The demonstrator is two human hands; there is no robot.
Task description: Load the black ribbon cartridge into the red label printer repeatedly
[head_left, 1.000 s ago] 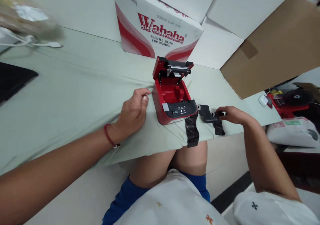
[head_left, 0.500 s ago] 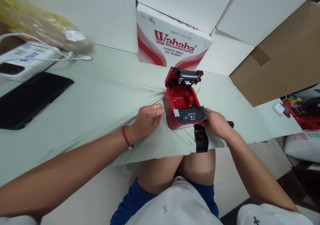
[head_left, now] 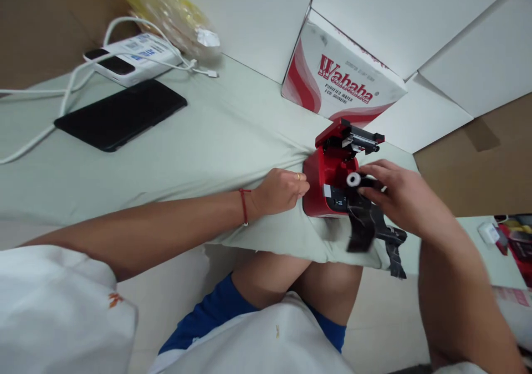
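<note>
A small red printer (head_left: pixel 312 188) stands near the table's front edge with its lid (head_left: pixel 353 134) tilted up and its red inside showing. My left hand (head_left: pixel 281 191) is closed in a loose fist against the printer's left side, and I see nothing in it. Over the printer's front right part, my right hand (head_left: pixel 399 191) pinches a small black roll with a white core (head_left: pixel 353 179). From this roll hang loose black strips (head_left: pixel 362 230), slightly blurred, reaching over the table edge. The roll hides part of the printer's control panel (head_left: pixel 336 201).
Behind the printer stands a Wahaba-style red and white carton (head_left: pixel 344 80), beside white boxes (head_left: pixel 249 19) and a brown cardboard sheet (head_left: pixel 490 163). A black phone (head_left: pixel 122 113), a white power bank (head_left: pixel 135 58) with a cable, and a clear plastic bag (head_left: pixel 178 22) lie left.
My right hand has risen from the printer's right side, lifting the black roll and its strips over the printer's front. My left hand stays at the left side. The view has turned.
</note>
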